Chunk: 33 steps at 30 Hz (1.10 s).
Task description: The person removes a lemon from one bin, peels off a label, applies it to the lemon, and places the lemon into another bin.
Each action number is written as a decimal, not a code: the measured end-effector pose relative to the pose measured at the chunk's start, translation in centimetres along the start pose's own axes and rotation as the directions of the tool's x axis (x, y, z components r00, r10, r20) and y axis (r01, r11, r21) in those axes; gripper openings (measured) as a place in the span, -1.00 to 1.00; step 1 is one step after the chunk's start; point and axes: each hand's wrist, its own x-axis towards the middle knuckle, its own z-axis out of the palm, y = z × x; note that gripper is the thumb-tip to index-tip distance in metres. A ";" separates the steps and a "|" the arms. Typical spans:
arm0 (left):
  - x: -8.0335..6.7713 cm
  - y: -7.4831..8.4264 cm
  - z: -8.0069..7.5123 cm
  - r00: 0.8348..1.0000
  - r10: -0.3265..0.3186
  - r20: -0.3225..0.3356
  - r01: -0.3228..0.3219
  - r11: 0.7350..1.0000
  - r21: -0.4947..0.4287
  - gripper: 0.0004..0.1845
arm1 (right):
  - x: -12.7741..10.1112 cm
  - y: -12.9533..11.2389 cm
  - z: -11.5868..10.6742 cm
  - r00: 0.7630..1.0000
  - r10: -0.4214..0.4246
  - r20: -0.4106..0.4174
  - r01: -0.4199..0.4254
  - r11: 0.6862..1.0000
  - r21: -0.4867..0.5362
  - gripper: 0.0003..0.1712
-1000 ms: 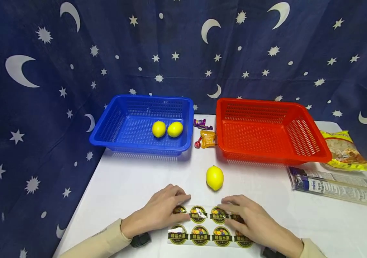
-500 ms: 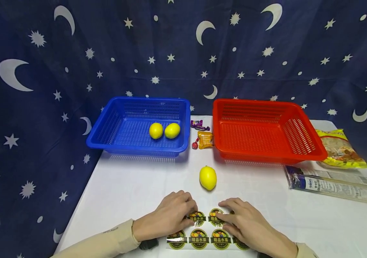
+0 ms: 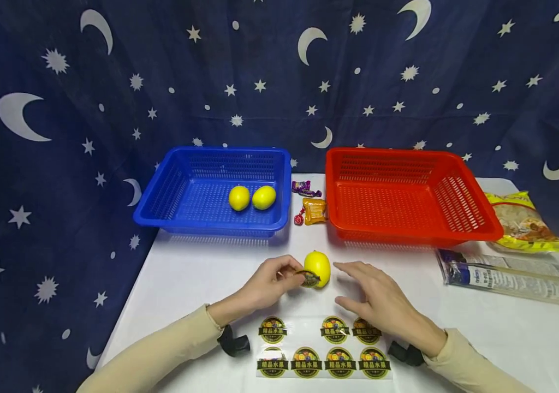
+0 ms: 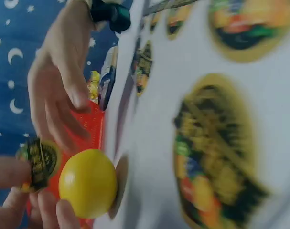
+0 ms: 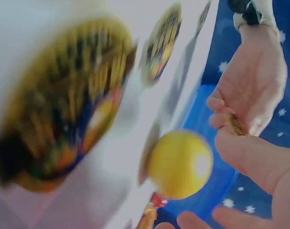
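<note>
Black-gold sticker point(image 3: 311, 279) between left fingers point(image 3: 289, 283)

Makeshift staged setup, room type unclear: moon-and-star cloth backdrop point(image 3: 260, 60), white table point(image 3: 186, 273).

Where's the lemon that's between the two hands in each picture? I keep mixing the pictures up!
Head: the lemon is below the middle, a bit right, between the left hand and right hand.
Left wrist: the lemon is at the lower left.
Right wrist: the lemon is below and right of the middle.
Shared landmark: the round sticker pinched in the left hand.
</note>
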 end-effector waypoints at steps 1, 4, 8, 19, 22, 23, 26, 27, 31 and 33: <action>0.7 0.0 0.0 1.000 -0.019 -0.016 0.018 0.999 -0.032 -0.85 | 0.6 0.4 0.2 1.000 0.010 0.003 -0.010 1.000 0.026 -0.15; 2.3 0.0 0.3 0.996 -0.065 -0.058 0.059 0.993 -0.100 -0.81 | 2.2 1.2 1.0 0.999 0.022 0.049 -0.026 0.996 0.082 -0.03; 3.4 -0.1 0.7 0.992 -0.093 -0.087 0.081 0.987 -0.139 -0.80 | 3.6 1.5 1.9 0.995 0.029 0.095 -0.042 0.990 0.138 -0.13; 3.7 -0.6 1.7 0.976 -0.166 -0.143 0.119 0.950 -0.289 -0.79 | 4.6 0.9 2.8 0.995 0.079 0.064 -0.089 0.984 0.157 -0.25; 3.7 -0.5 1.7 0.975 -0.132 -0.176 0.097 0.976 -0.196 -0.76 | 4.5 0.8 2.9 0.995 0.087 0.048 -0.093 0.984 0.155 -0.23; 3.6 -0.5 1.6 0.975 -0.112 -0.190 0.083 0.985 -0.153 -0.76 | 4.5 0.8 2.9 0.995 0.090 0.044 -0.096 0.984 0.153 -0.23; 3.5 -0.5 1.6 0.972 -0.044 -0.233 0.044 0.999 -0.003 -0.75 | 4.5 0.7 2.8 0.994 0.099 0.046 -0.105 0.984 0.145 -0.21; 3.5 -0.5 1.6 0.969 -0.016 -0.248 0.031 0.998 0.054 -0.75 | 4.6 0.7 2.8 0.994 0.103 0.047 -0.109 0.984 0.140 -0.21; 3.2 -0.5 1.8 0.949 0.080 -0.306 0.011 0.959 0.285 -0.76 | 4.6 0.7 2.4 0.993 0.107 0.053 -0.112 0.986 0.119 -0.17; 3.1 -0.5 1.9 0.938 0.127 -0.324 0.001 0.930 0.368 -0.79 | 4.6 0.8 2.1 0.994 0.106 0.038 -0.110 0.986 0.121 -0.16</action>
